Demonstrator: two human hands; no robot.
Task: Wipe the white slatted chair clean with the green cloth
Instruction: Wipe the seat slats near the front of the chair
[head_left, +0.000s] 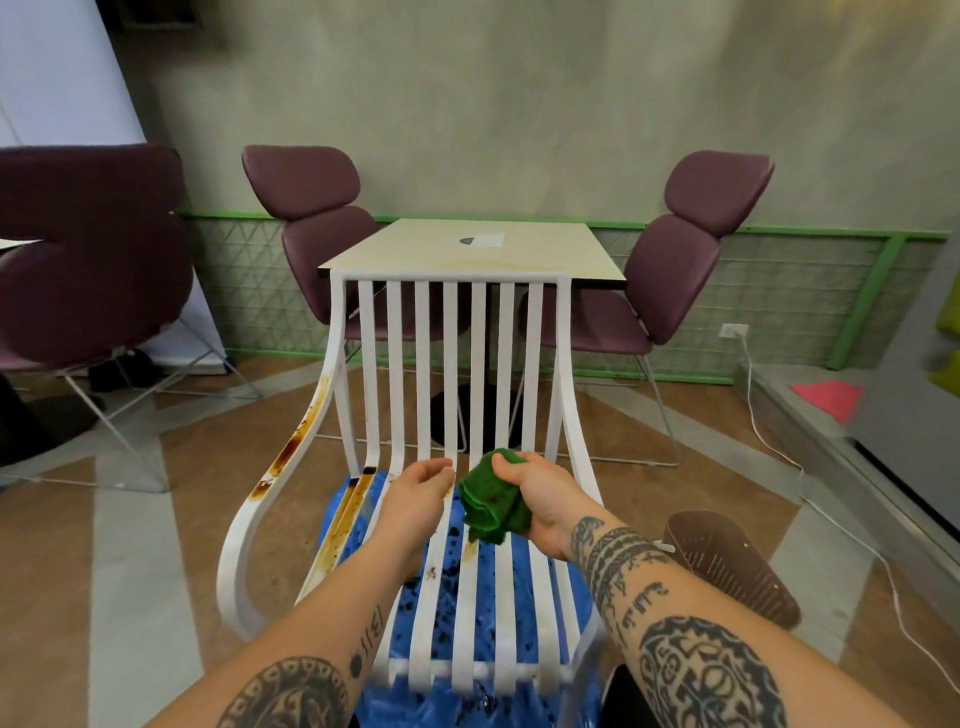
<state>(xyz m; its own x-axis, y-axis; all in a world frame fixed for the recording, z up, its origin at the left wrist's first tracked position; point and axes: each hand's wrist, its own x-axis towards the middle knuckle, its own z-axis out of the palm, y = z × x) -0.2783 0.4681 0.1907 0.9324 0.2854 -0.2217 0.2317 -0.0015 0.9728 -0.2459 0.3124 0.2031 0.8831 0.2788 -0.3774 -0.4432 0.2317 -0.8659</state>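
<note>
The white slatted chair stands in front of me, its back toward a table. Brown stains run down its left armrest and the left seat slats. My right hand grips the bunched green cloth above the middle of the seat, near where seat meets back. My left hand hovers just left of the cloth with fingers loosely curled, holding nothing. Whether the cloth touches the slats I cannot tell.
A blue plastic sheet speckled with dark spots lies under the chair. Behind it stand a beige table and two purple chairs. A brown perforated basket sits on the floor at right, a white cable beyond it.
</note>
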